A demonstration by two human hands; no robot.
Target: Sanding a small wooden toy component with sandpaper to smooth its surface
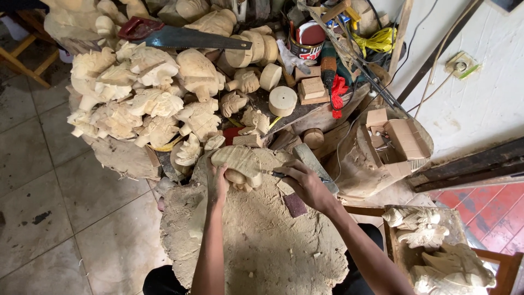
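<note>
The left hand (220, 183) is closed around a pale wood carving (238, 162), which lies at the far edge of a big stump (262, 240) covered with sawdust. The fingers wrap the lower part of the carving and press it against the stump. The right hand (302, 181) is closed on a thin chisel (271, 173); its tip touches the right side of the carving. Both forearms come from the near edge of the stump, and the right one crosses its right side.

Just beside the right hand, on the stump, lies a small dark red block (295, 205). A grey flat stone (314, 164) lies behind the right hand, partly hidden by it. Beyond the far edge of the stump there is a heap of unfinished carvings (147, 98), and a handsaw (174, 36) with a red handle rests on top of the heap. Round wooden discs (283, 100) lie to the right of the heap. Near the right edge of the view, finished carved pieces (431, 240) sit in a wooden box
</note>
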